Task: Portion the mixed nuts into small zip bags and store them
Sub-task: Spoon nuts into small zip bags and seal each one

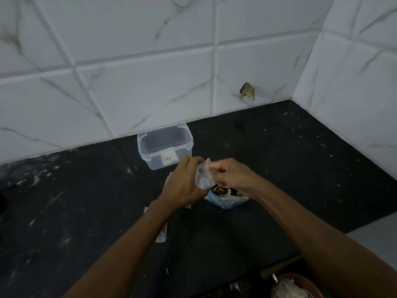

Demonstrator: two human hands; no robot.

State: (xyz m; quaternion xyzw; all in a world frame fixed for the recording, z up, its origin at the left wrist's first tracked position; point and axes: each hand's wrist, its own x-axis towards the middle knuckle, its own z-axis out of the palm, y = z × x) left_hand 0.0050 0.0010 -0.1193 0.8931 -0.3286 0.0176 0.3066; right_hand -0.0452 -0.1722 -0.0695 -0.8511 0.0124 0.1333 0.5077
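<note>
At frame centre, the left hand (184, 181) and right hand (229, 175) pinch a small zip bag (203, 176) apart, probably for filling, just above the mixed nuts (225, 191) on the desk (279, 168).

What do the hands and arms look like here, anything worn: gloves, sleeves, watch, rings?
Nothing worn that shows. The left hand and the right hand are bare, with no gloves, and no rings can be made out. Both forearms are bare from wrist to the frame's lower edge: no sleeves, watch or bands in view.
</note>
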